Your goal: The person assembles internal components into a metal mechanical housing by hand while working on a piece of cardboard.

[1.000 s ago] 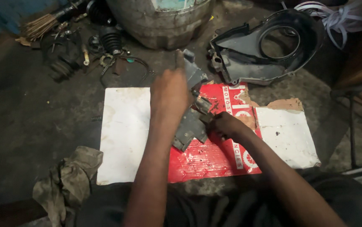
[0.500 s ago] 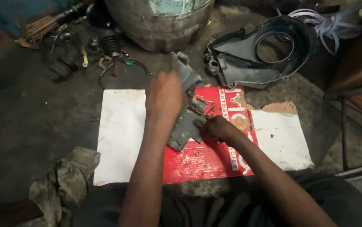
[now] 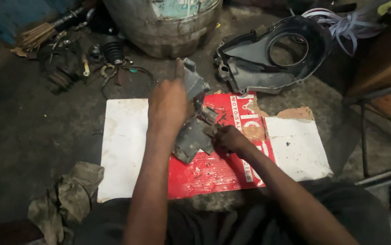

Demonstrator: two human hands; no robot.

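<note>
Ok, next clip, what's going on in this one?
A person sits on a workshop floor over a red and white printed sheet. The left hand grips a grey metal engine part and holds it on the sheet, while the right hand works at its lower right edge; any tool in it is hidden. A black plastic cover and a rag lie nearby.

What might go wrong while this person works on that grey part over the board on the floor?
The left hand props the grey part up on edge over the board; if the grip slips, it may tip onto the right hand pressed against it. Dark specks already dot the board, so small bits may get lost in the dim light. Loose parts and a rag lie close by, easy to knock.
</note>
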